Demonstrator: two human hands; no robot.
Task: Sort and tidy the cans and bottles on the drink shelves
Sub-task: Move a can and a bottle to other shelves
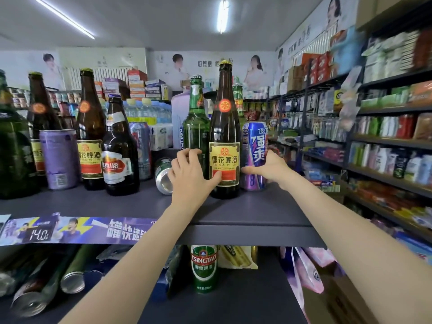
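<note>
At frame centre the brown bottle [224, 136] is gripped low by the curled fingers of the left hand [190, 174] and right hand [268, 168], while a tipped can [163, 175] and toppled lower-left bottles [46, 284] suggest much is left unsorted.

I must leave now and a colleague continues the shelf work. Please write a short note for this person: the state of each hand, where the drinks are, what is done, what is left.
Left hand: thumb on the label of the brown Xue Hua bottle, fingers curled near the green bottle behind it.
Right hand: holds the blue Rio can beside that bottle.
Top shelf: most bottles and cans stand upright; one green can lies on its side left of the left hand.
Lower shelf: a Tsingtao can stands; several cans at the left lie down.
Left to do: stand up the fallen cans and group by kind.
</note>
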